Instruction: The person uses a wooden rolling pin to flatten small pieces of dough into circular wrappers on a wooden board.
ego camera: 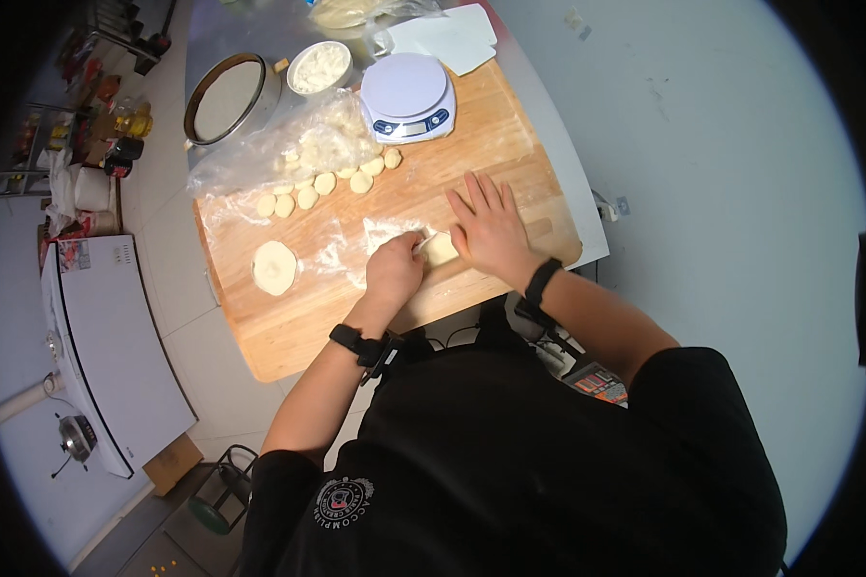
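Observation:
My left hand [395, 268] pinches the near edge of a flat piece of dough [439, 249] on a wooden board [469, 155]. My right hand [492, 234] lies palm down at the dough's right side, its fingers spread and pointing away from me. Whatever is beneath that palm is hidden. White flour [386, 232] is scattered on the wood just beyond my left hand. Further left lies a flattened round dough wrapper [274, 267], thicker in its middle. Several small dough pieces [325, 184] sit farther back, partly under a clear plastic sheet [260, 155].
A white kitchen scale [408, 97] stands at the board's back. Behind the plastic are a bowl of flour [320, 67] and a round sieve [231, 99]. A white sheet [444, 36] lies at the back right. The wall [700, 187] is close on the right; a white chest freezer [119, 346] is left.

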The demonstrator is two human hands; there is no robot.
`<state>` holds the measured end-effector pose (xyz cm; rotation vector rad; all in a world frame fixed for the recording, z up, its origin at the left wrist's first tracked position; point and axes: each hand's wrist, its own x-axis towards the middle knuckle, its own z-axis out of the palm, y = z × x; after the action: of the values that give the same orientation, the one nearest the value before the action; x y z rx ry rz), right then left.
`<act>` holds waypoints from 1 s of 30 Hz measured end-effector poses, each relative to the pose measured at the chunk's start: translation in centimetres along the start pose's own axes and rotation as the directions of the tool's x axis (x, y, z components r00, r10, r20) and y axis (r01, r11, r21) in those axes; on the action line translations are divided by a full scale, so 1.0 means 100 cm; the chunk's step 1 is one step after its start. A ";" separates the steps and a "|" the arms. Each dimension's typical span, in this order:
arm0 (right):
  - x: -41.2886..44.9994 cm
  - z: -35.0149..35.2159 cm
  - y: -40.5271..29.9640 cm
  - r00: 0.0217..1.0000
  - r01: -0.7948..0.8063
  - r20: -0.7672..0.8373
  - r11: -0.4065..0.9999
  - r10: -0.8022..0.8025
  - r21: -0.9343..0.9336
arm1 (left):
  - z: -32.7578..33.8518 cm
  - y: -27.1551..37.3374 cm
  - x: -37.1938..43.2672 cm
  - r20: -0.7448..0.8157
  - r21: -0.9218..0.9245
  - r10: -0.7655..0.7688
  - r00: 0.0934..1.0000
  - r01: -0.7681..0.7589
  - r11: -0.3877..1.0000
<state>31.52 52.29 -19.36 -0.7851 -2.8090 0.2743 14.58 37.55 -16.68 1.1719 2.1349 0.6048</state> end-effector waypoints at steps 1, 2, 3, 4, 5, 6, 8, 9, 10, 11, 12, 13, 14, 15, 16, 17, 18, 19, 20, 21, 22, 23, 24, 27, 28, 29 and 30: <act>0.015 0.003 0.002 0.999 -0.001 -0.034 1.000 0.001 -0.014 | -0.001 0.004 0.003 -0.014 0.033 0.019 1.000 -0.019 0.999; 0.030 0.006 0.003 0.998 -0.006 -0.069 1.000 0.004 -0.026 | -0.003 0.008 0.006 -0.025 0.067 0.039 0.999 -0.037 0.997; 0.036 0.009 0.001 0.996 -0.009 -0.086 0.999 0.006 -0.034 | -0.003 0.009 0.010 -0.040 0.099 0.054 0.998 -0.050 0.994; 0.041 0.012 0.000 0.994 -0.015 -0.104 0.999 0.010 -0.042 | -0.003 0.011 0.014 -0.032 0.110 0.071 0.997 -0.067 0.992; 0.041 0.013 -0.002 0.992 -0.028 -0.124 0.998 0.021 -0.059 | -0.003 0.013 0.015 -0.027 0.114 0.083 0.996 -0.079 0.990; 0.034 0.012 -0.005 0.991 -0.032 -0.132 0.997 0.023 -0.068 | -0.002 0.012 0.015 -0.024 0.118 0.090 0.996 -0.086 0.989; 0.002 0.002 -0.014 0.998 -0.045 -0.040 0.998 0.044 -0.036 | -0.001 0.010 0.015 -0.070 0.104 0.116 0.991 -0.108 0.989; -0.022 -0.005 -0.017 0.999 -0.031 0.014 0.999 0.032 -0.018 | -0.001 0.009 0.015 -0.086 0.098 0.128 0.988 -0.119 0.988; -0.046 -0.011 -0.021 0.998 -0.016 0.068 1.000 0.016 0.005 | 0.000 0.003 0.015 -0.117 0.062 0.072 0.991 -0.065 0.996; -0.055 -0.014 -0.020 0.997 0.005 0.078 1.000 -0.005 0.003 | 0.000 -0.004 0.013 -0.133 0.045 0.041 0.990 -0.035 0.998; -0.065 -0.017 -0.018 0.996 0.021 0.088 1.000 -0.021 -0.001 | 0.000 -0.009 0.012 -0.145 0.027 0.013 0.989 -0.009 1.000; -0.075 -0.019 -0.017 0.994 0.038 0.100 0.999 -0.037 -0.003 | 0.000 -0.016 0.009 -0.133 -0.032 -0.044 0.990 0.040 0.999; -0.075 -0.016 -0.016 0.995 0.040 0.092 0.999 -0.040 0.002 | 0.001 -0.022 0.005 -0.126 -0.060 -0.075 0.989 0.067 0.996; -0.066 -0.012 -0.014 0.996 0.038 0.082 0.999 -0.038 0.003 | 0.001 -0.025 0.002 -0.116 -0.089 -0.101 0.988 0.091 0.992; -0.058 -0.009 -0.012 0.997 0.035 0.073 0.999 -0.035 0.004 | -0.001 -0.023 -0.003 -0.047 -0.112 -0.065 0.997 0.060 0.992; -0.050 -0.006 -0.009 0.998 0.031 0.062 1.000 -0.031 0.003 | -0.001 -0.020 -0.003 -0.012 -0.108 -0.052 0.999 0.051 0.993; -0.031 -0.004 -0.008 0.999 0.009 0.049 1.000 -0.010 0.015 | -0.004 -0.014 -0.004 0.023 -0.101 -0.042 0.999 0.044 0.994; -0.015 -0.001 -0.006 0.999 -0.011 0.046 1.000 0.010 0.019 | -0.005 -0.008 -0.004 0.061 -0.097 -0.026 0.998 0.032 0.995; 0.002 0.001 -0.005 0.999 -0.025 0.042 0.999 0.024 0.026 | -0.005 -0.004 0.000 0.030 0.034 0.032 0.999 -0.033 0.999; 0.021 0.004 -0.003 1.000 -0.029 0.002 1.000 0.029 -0.001 | -0.006 0.003 0.004 0.033 0.075 0.046 0.998 -0.048 0.996; 0.029 0.005 -0.003 0.999 -0.030 -0.017 0.999 0.029 -0.018 | -0.007 0.008 0.009 0.034 0.114 0.057 0.998 -0.060 0.992; 0.036 0.007 -0.004 0.999 -0.035 -0.037 0.999 0.034 -0.035 | -0.007 0.014 0.014 0.038 0.154 0.069 0.997 -0.074 0.985; 0.040 0.009 -0.008 0.996 -0.054 -0.072 0.998 0.050 -0.043 | -0.006 0.013 0.017 0.029 0.163 0.088 0.996 -0.092 0.982; 0.005 0.001 -0.018 0.998 -0.055 0.005 0.998 0.055 -0.029 | -0.001 0.009 0.021 -0.021 0.155 0.165 0.986 -0.159 0.975; -0.016 -0.005 -0.024 0.997 -0.056 0.044 0.998 0.056 -0.011 | 0.000 0.005 0.020 -0.070 0.140 0.153 0.986 -0.142 0.980; -0.036 -0.010 -0.025 0.997 -0.049 0.059 0.999 0.049 -0.003 | 0.000 0.002 0.019 -0.095 0.133 0.147 0.985 -0.134 0.982; -0.056 -0.014 -0.025 0.996 -0.041 0.075 0.999 0.041 0.007 | 0.000 -0.002 0.018 -0.121 0.125 0.139 0.983 -0.124 0.984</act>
<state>35.35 47.38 -18.30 -0.8482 -2.8621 0.3296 13.69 39.02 -17.36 1.3804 2.2403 0.6372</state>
